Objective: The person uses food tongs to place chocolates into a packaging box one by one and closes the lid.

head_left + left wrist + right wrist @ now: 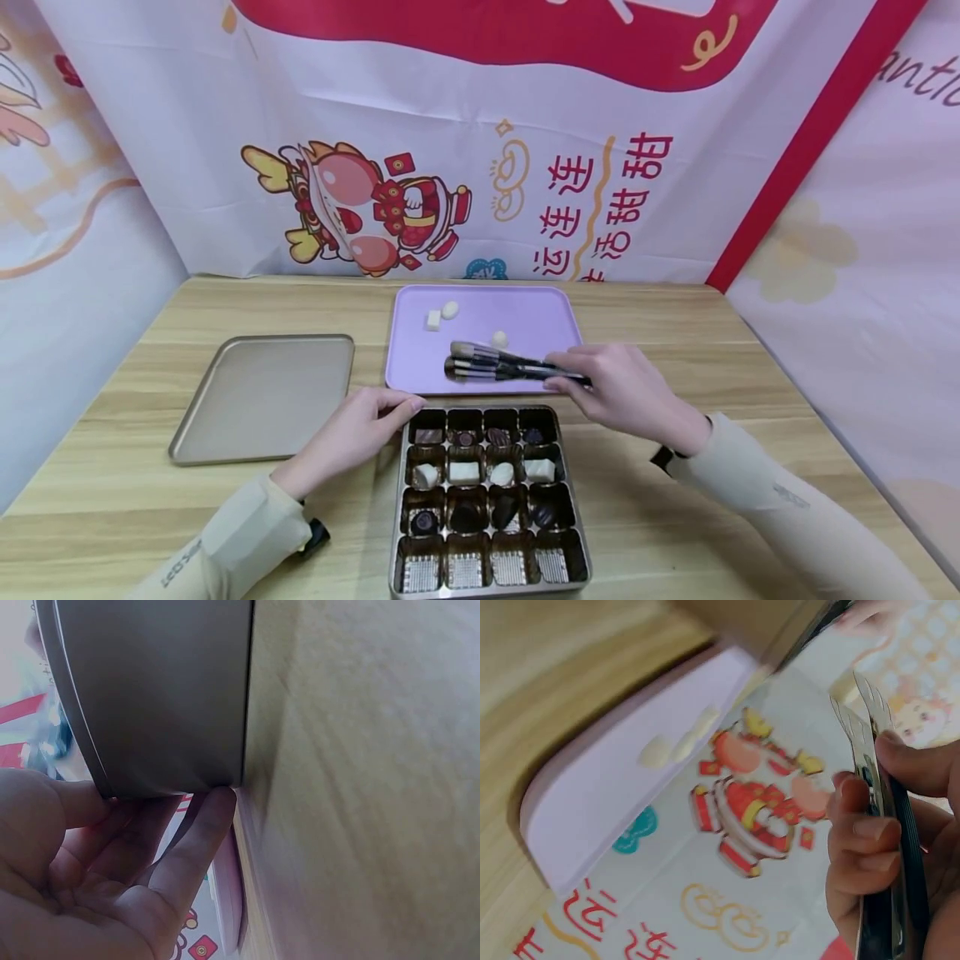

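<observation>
A metal tin box [399,542] with brown plastic compartments stands at the front of the table. Dark chocolates [424,522] fill its first and third rows from the back. White chocolates [464,473] sit in the second row, and the nearest row shows bare ribbed bottoms. My left hand [367,429] holds the tin's far left corner, thumb at the rim and fingers against the wall. In my right hand [618,387] is a pair of black-handled tongs [495,365] with slotted metal ends, above the near part of the lilac tray [408,367]. Nothing shows between the tong tips.
Three white chocolates lie on the lilac tray: a square one [433,320], an oval one [450,310] and a round one [499,339]. A beige metal tray [270,400] lies to the left. A printed cloth [420,100] hangs behind the table.
</observation>
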Available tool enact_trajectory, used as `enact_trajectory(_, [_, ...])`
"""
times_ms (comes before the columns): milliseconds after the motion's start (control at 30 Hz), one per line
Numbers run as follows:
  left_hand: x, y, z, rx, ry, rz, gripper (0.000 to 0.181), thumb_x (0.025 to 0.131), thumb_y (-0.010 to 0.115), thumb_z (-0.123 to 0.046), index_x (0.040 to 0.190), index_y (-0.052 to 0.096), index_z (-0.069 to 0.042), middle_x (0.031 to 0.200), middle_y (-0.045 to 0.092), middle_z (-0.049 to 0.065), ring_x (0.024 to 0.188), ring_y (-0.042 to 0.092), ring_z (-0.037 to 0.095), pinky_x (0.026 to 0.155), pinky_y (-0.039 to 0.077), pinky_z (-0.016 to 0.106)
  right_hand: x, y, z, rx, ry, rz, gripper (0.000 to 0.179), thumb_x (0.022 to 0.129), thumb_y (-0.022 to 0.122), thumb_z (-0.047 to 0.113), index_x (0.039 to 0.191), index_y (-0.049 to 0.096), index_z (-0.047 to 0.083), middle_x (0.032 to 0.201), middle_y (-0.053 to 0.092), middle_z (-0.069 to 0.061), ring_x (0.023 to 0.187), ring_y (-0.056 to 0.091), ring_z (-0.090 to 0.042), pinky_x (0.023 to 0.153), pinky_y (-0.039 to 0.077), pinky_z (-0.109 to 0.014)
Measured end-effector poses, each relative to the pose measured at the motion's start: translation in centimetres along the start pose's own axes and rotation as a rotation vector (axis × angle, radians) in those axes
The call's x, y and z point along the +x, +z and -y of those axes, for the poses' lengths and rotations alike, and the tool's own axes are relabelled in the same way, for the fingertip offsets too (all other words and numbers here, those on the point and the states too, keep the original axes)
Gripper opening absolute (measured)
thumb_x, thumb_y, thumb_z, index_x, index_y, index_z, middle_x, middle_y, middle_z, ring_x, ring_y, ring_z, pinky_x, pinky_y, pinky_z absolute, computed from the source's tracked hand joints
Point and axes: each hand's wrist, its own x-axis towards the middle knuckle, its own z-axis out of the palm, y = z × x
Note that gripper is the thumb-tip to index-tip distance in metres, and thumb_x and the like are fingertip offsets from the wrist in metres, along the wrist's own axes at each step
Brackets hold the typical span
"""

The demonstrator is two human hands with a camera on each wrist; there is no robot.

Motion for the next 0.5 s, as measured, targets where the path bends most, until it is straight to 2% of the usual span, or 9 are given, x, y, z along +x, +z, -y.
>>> enact_trajectory(100, [-0.1, 0.1, 0.0, -0.003, -0.008, 0.009, 0.026, 0.102, 0.056, -0.026, 0.117, 0.073, -0.012, 0.117, 0.069, 0.006, 0.114, 0.06, 0.025, 0.099, 0.044, 0.049, -1.5, -0.8, 1.3, 0.032, -0.035, -0.011, 0.022, 0.092, 0.071, 0.029, 0.105, 0.074, 0.012, 0.072, 0.057, 0.012, 0.051, 0.04, 0.003, 0.042, 0.036, -0.018])
enact_trajectory(167, [0.0, 0.1, 0.1, -0.003, -0.007, 0.011, 0.027, 0.102, 0.056, -0.026, 0.118, 0.072, -0.011, 0.117, 0.069, 0.006, 0.114, 0.06, 0.025, 0.099, 0.044, 0.049, -2.2, -1.4, 2.2, 0.053, -0.065, -0.029, 0.027, 0.096, 0.066, 0.034, 0.107, 0.074, 0.01, 0.075, 0.061, 0.011, 0.053, 0.044, 0.003, 0.042, 0.039, -0.019])
enact_trajectory(267, [0.2, 0.0, 0.2, -0.005, -0.001, 0.01, 0.028, 0.102, 0.056, -0.026, 0.118, 0.072, -0.009, 0.117, 0.069, 0.006, 0.114, 0.06, 0.026, 0.099, 0.044, 0.049, -2.8, -2.2, 3.7, 0.1, -0.11, -0.017, 0.034, 0.1, 0.059, 0.037, 0.11, 0.073, 0.007, 0.087, 0.068, 0.006, 0.062, 0.057, 0.001, 0.051, 0.05, -0.022])
enact_trajectory(333, [0.3, 0.0, 0.3, -0.002, 0.009, 0.007, 0.028, 0.102, 0.056, -0.025, 0.118, 0.072, -0.008, 0.116, 0.069, 0.006, 0.113, 0.061, 0.025, 0.098, 0.044, 0.049, -3.0, -2.4, 4.7, 0.125, -0.145, 0.006, 0.035, 0.1, 0.058, 0.035, 0.112, 0.072, 0.006, 0.092, 0.069, 0.005, 0.065, 0.058, 0.001, 0.054, 0.053, -0.024])
enact_trajectory(400, [0.3, 0.1, 0.3, 0.001, 0.013, 0.007, 0.028, 0.102, 0.056, -0.024, 0.118, 0.072, -0.007, 0.116, 0.069, 0.006, 0.111, 0.062, 0.023, 0.097, 0.045, 0.048, -3.2, -2.5, 5.7, 0.137, -0.187, 0.04, 0.032, 0.1, 0.059, 0.034, 0.112, 0.071, 0.007, 0.092, 0.067, 0.006, 0.064, 0.057, 0.002, 0.055, 0.052, -0.021])
enact_trajectory(500, [0.4, 0.1, 0.2, 0.006, 0.017, 0.012, 0.028, 0.102, 0.056, -0.024, 0.118, 0.072, -0.007, 0.116, 0.069, 0.006, 0.106, 0.063, 0.021, 0.095, 0.047, 0.048, -3.4, -2.5, 6.8, 0.123, -0.263, 0.05, 0.028, 0.1, 0.058, 0.033, 0.11, 0.071, 0.009, 0.086, 0.062, 0.009, 0.058, 0.049, 0.002, 0.05, 0.048, -0.017])
